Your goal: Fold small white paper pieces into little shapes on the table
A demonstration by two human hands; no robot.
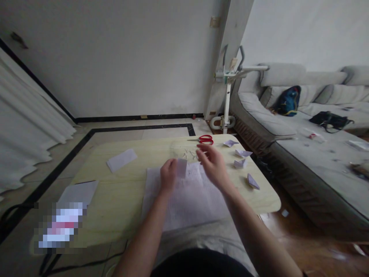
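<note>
My left hand (168, 173) grips a small folded piece of white paper (181, 168) by its left edge, above a large white sheet (193, 204) spread at the table's near side. To the right, my right hand (211, 161) is apart from the paper, its fingers spread and nothing in them. Just beyond the hands lie several thin white paper scraps (190, 154) and a pair of red-handled scissors (205, 139). Folded paper boats (240, 164) stand in a loose row along the table's right side, another one (253, 181) nearer me.
On the wooden table (121, 200), a stack of white paper slips (121, 160) lies left of the hands. A pad of paper (79, 192) and a blurred-out lit screen (63, 225) are at the left edge. A grey sofa (302, 161) stands right, exercise equipment (227, 96) behind.
</note>
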